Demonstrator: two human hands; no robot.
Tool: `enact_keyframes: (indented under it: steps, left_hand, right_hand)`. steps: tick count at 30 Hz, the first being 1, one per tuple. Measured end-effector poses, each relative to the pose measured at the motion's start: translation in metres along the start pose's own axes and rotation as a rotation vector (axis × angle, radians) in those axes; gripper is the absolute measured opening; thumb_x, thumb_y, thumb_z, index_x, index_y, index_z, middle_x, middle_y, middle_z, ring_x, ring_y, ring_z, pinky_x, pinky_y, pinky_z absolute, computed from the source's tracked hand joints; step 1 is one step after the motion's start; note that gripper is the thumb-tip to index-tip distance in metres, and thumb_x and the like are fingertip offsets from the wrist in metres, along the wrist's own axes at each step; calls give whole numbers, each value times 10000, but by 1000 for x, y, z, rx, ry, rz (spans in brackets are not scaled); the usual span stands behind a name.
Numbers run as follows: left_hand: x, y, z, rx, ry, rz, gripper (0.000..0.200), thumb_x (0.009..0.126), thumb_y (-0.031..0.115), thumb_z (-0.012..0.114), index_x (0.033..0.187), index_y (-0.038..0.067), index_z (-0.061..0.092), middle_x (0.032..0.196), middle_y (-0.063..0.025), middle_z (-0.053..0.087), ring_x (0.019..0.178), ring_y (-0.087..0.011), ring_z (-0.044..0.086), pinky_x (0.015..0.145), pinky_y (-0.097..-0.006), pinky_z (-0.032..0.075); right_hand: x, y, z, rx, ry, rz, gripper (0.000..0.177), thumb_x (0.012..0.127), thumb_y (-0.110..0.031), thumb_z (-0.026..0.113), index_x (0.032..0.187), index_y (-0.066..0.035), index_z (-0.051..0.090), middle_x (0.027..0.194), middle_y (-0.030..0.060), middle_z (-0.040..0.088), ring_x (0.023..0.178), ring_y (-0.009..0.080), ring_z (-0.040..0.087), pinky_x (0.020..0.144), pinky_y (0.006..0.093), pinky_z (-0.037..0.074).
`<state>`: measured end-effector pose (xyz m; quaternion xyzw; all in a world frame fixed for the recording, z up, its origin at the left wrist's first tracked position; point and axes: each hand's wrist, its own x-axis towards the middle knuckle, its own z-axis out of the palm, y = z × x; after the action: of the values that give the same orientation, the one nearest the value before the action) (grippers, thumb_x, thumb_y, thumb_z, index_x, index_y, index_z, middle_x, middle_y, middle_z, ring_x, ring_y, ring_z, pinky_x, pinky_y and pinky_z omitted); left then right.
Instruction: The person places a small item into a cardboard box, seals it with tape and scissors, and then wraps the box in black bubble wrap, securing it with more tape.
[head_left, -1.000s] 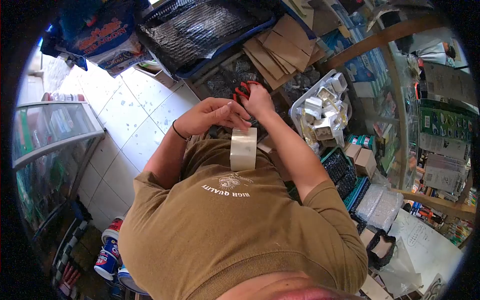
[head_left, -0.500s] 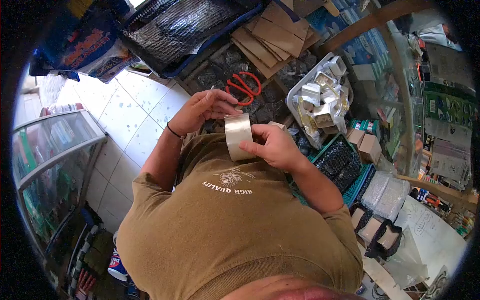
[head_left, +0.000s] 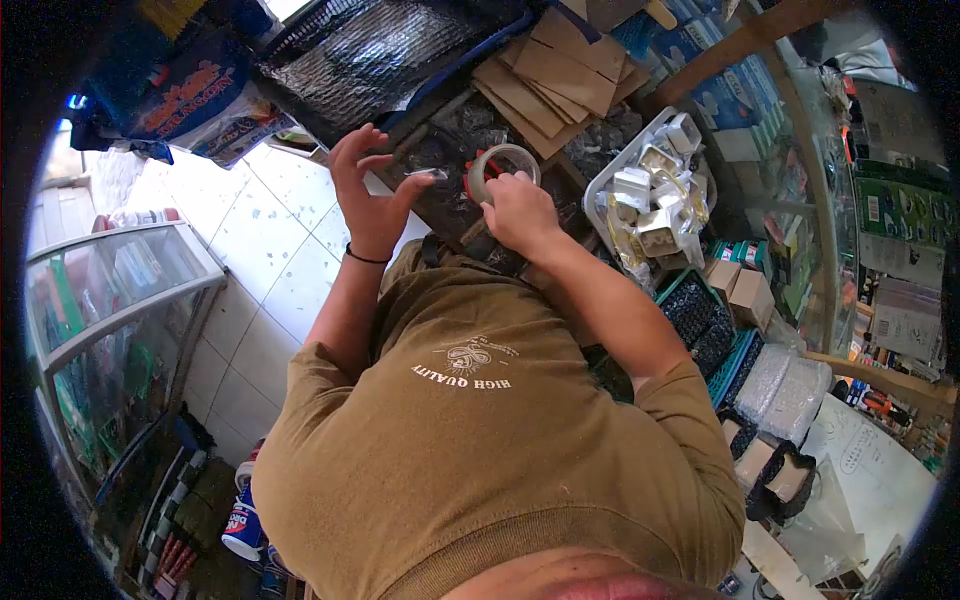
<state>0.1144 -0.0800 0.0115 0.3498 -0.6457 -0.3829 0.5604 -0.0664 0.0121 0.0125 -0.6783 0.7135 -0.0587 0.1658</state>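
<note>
My left hand [head_left: 368, 190] is raised over the edge of the work surface, fingers spread and thumb held apart. A small shiny clear scrap [head_left: 428, 175], perhaps tape, lies at the tip of that thumb. In my right hand [head_left: 522, 212] is a roll of packing tape [head_left: 494, 160], gripped by its near side, its ring now facing up. Under the roll a red looped item [head_left: 470, 182] shows only in part, on the dark, plastic-littered work surface [head_left: 440, 215].
Flat cardboard pieces [head_left: 560, 75] lie beyond the roll. To the right stands a white tray [head_left: 592, 200] of wrapped white items, near small brown boxes [head_left: 750, 297] and a green basket [head_left: 664, 292]. A glass case [head_left: 130, 280] stands at left on the tiled floor.
My right hand has carried the tape roll forward, away from my shirt, and tilted it flat over the red item. My left hand has moved away to the left and spread its fingers.
</note>
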Motion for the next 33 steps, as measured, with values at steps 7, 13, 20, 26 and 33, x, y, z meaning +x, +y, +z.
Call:
enact_keyframes:
  steps: [7, 13, 20, 26, 33]
  left_hand:
    - [4, 0, 3, 309, 189, 422, 943, 573, 540, 779, 1235, 70, 299, 1188, -105, 290, 1068, -244, 428, 769, -316, 500]
    - [16, -3, 15, 392, 292, 712, 932, 561, 693, 682, 1157, 94, 289, 1114, -95, 285, 1015, -240, 400, 765, -348, 497]
    - [19, 0, 46, 328, 214, 821, 894, 575, 706, 660, 1147, 119, 302, 1103, -98, 285, 1002, -240, 389, 761, -371, 494]
    - [7, 7, 64, 323, -65, 685, 739, 564, 614, 733, 1057, 128, 474, 1079, -106, 350, 1004, -289, 431, 792, -389, 448]
    - [0, 24, 77, -16, -650, -21, 233, 793, 208, 690, 941, 35, 643, 873, -65, 599, 811, -174, 575, 736, -285, 457]
  right_hand:
    - [4, 4, 12, -101, 44, -82, 199, 776, -221, 614, 854, -39, 600, 902, 117, 593, 888, 306, 554, 714, 383, 505]
    - [-13, -10, -48, 830, 48, 347, 262, 858, -283, 607, 908, -27, 634, 802, 42, 614, 673, 149, 570, 594, 282, 456]
    - [-56, -35, -89, 1634, -168, 504, 266, 886, -289, 583, 908, -26, 617, 802, 25, 607, 701, 110, 568, 577, 241, 446]
    - [-76, -32, -74, 1562, 183, 468, 166, 876, -167, 605, 914, -6, 618, 785, 29, 596, 653, 81, 542, 573, 209, 434]
    - [-112, -19, -78, 1366, 454, 495, 182, 878, -185, 601, 933, -12, 625, 746, 7, 602, 618, 61, 539, 556, 201, 435]
